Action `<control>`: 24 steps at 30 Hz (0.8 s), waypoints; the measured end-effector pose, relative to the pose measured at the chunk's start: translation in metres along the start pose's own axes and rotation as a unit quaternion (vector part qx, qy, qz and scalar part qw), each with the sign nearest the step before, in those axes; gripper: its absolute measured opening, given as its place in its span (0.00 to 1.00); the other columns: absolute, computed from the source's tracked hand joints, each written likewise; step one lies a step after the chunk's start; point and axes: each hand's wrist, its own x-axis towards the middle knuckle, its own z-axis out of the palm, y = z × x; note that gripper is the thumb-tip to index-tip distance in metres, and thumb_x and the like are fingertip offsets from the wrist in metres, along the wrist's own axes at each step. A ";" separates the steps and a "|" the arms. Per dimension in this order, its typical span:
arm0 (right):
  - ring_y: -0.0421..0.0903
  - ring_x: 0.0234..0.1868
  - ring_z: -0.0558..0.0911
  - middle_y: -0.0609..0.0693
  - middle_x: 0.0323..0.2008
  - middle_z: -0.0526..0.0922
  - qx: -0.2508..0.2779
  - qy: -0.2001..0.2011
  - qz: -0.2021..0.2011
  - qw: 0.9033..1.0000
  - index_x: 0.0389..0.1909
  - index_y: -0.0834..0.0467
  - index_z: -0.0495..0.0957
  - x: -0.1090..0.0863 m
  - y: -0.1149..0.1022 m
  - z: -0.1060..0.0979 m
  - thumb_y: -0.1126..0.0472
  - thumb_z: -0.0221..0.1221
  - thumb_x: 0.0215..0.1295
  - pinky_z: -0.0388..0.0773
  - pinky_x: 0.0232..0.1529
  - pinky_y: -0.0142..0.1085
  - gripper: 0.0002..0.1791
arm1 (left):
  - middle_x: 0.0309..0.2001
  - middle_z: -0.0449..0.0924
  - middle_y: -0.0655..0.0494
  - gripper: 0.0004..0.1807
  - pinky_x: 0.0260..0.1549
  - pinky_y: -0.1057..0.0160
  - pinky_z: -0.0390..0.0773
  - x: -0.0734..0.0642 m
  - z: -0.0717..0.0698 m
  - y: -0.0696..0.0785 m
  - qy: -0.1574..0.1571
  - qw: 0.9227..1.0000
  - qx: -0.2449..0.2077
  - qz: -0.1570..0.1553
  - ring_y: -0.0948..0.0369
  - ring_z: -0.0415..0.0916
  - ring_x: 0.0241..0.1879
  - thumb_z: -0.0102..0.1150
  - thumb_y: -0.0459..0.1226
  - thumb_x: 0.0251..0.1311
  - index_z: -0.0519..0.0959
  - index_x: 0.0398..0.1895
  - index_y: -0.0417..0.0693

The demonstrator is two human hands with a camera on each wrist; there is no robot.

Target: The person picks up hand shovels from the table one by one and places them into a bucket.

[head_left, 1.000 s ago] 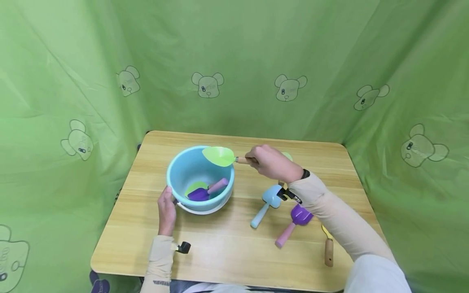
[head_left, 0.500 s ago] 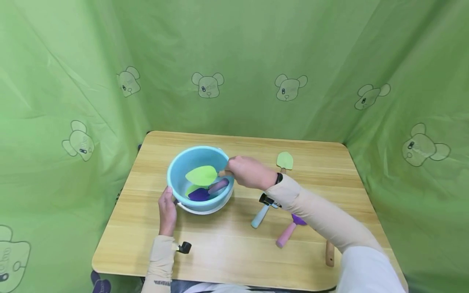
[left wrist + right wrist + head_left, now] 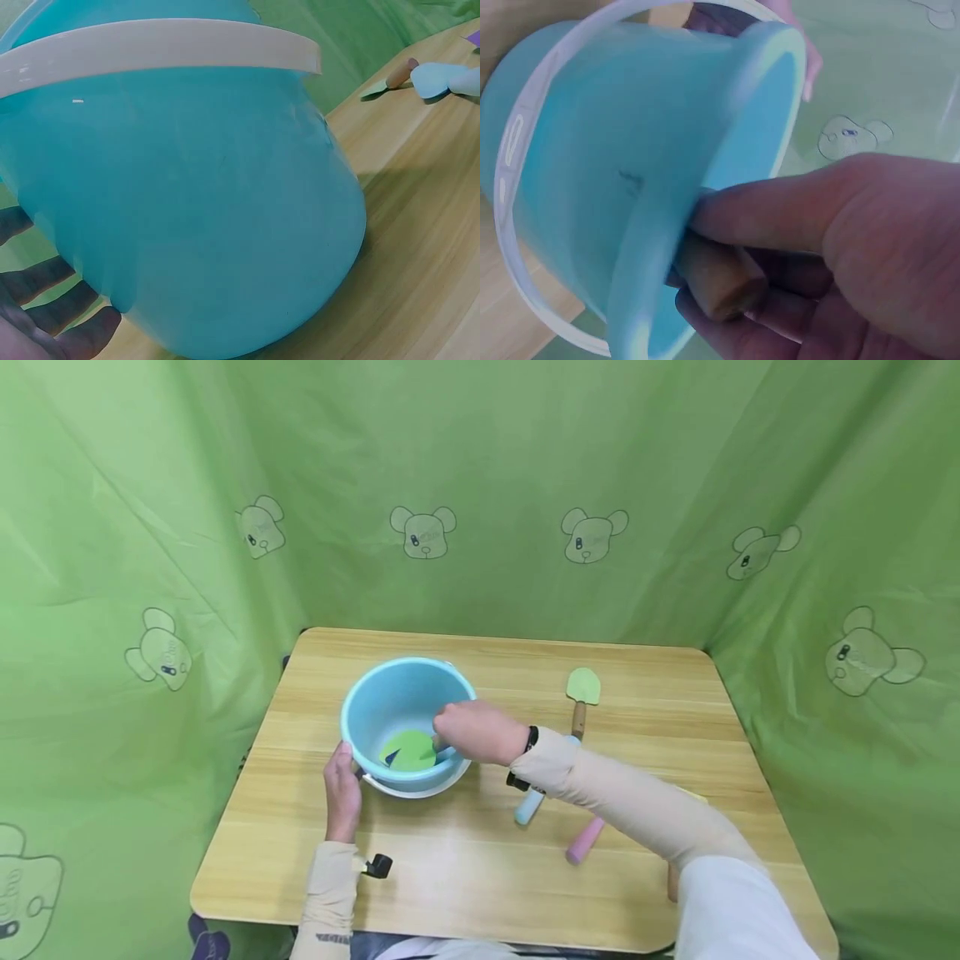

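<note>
A light blue bucket [image 3: 384, 697] with a white handle stands on the table. My left hand [image 3: 342, 797] holds its left side, thumb at the rim and fingers along the outer wall, as the left wrist view shows. Over the near right rim, my right hand [image 3: 480, 731] grips the wooden handle [image 3: 721, 283] of a green toy shovel [image 3: 415, 750], whose blade is low inside the bucket. Beneath that blade, another green blade and a purple shovel are mostly covered.
Right of the bucket lie a small green shovel [image 3: 582, 687] with a wooden handle, a blue shovel [image 3: 529, 807] and a pink-handled shovel [image 3: 585, 841], the last two partly under my right arm. A wooden handle [image 3: 672, 882] shows at the right. Green curtains surround the table.
My right hand has carried the green shovel from above the bucket's far right rim down into the bucket, towards me. The left hand and the bucket have stayed put.
</note>
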 end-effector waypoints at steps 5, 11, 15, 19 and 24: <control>0.48 0.39 0.88 0.52 0.37 0.90 0.003 0.003 0.000 1.000 0.38 0.58 0.86 0.004 -0.004 0.006 0.61 0.66 0.67 0.88 0.42 0.35 0.04 | 0.69 0.76 0.42 0.30 0.67 0.45 0.73 -0.001 0.001 0.000 0.010 1.000 0.005 -0.008 0.42 0.72 0.68 0.33 0.52 0.81 0.74 0.71 0.48; 0.45 0.36 0.87 0.52 0.36 0.90 0.056 0.006 0.005 0.998 0.38 0.56 0.89 -0.006 -0.005 0.010 0.56 0.64 0.70 0.86 0.41 0.33 0.09 | 0.71 0.75 0.44 0.30 0.68 0.45 0.71 -0.006 0.005 -0.003 -0.001 1.000 0.007 -0.011 0.43 0.71 0.69 0.33 0.54 0.81 0.73 0.73 0.50; 0.45 0.36 0.88 0.53 0.36 0.90 0.096 0.045 0.016 0.994 0.42 0.55 0.90 -0.026 0.002 0.009 0.64 0.64 0.70 0.86 0.38 0.31 0.07 | 0.70 0.76 0.44 0.31 0.65 0.50 0.73 -0.010 0.008 -0.005 -0.004 1.000 0.007 -0.019 0.43 0.71 0.68 0.32 0.55 0.80 0.73 0.73 0.51; 0.47 0.38 0.89 0.54 0.38 0.90 0.099 0.098 0.053 0.989 0.44 0.59 0.89 -0.055 0.017 0.004 0.68 0.65 0.67 0.88 0.39 0.33 0.08 | 0.70 0.76 0.45 0.32 0.61 0.57 0.75 -0.010 0.007 -0.004 0.001 1.000 -0.001 -0.021 0.45 0.72 0.68 0.33 0.56 0.80 0.73 0.73 0.50; 0.51 0.47 0.89 0.55 0.47 0.90 0.089 0.116 0.172 0.974 0.50 0.60 0.87 -0.101 0.046 -0.002 0.58 0.67 0.69 0.89 0.49 0.44 0.13 | 0.69 0.76 0.45 0.32 0.61 0.60 0.75 -0.005 0.003 0.003 0.008 1.000 -0.013 -0.022 0.49 0.71 0.68 0.34 0.57 0.79 0.74 0.71 0.50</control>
